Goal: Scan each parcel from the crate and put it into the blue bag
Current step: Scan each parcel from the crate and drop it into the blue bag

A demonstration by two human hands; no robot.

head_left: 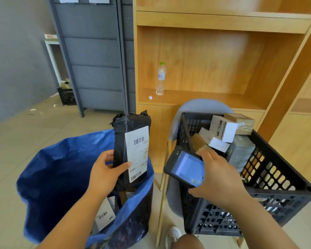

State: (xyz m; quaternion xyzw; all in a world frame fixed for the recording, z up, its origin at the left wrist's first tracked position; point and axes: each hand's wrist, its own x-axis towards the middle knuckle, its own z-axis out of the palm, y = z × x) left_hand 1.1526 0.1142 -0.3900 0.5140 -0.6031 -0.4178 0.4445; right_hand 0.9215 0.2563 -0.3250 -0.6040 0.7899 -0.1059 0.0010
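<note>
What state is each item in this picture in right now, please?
black parcel: upright, gripped by left hand over the blue bag
scanner: screen lit, held in right hand
blue bag: open, parcels inside
crate: on a chair, holds several boxes
water bottle: upright, capped, on shelf

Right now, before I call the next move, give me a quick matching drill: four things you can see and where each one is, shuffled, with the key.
Things
1. black parcel
2. scanner
3. water bottle
4. black crate

Places
A. standing on the wooden shelf
B. held in the right hand
C. resting on the grey chair
D. held upright in the left hand, at the mouth of the blue bag

Pairs: 1-D, 2-B, 3-A, 4-C
</note>
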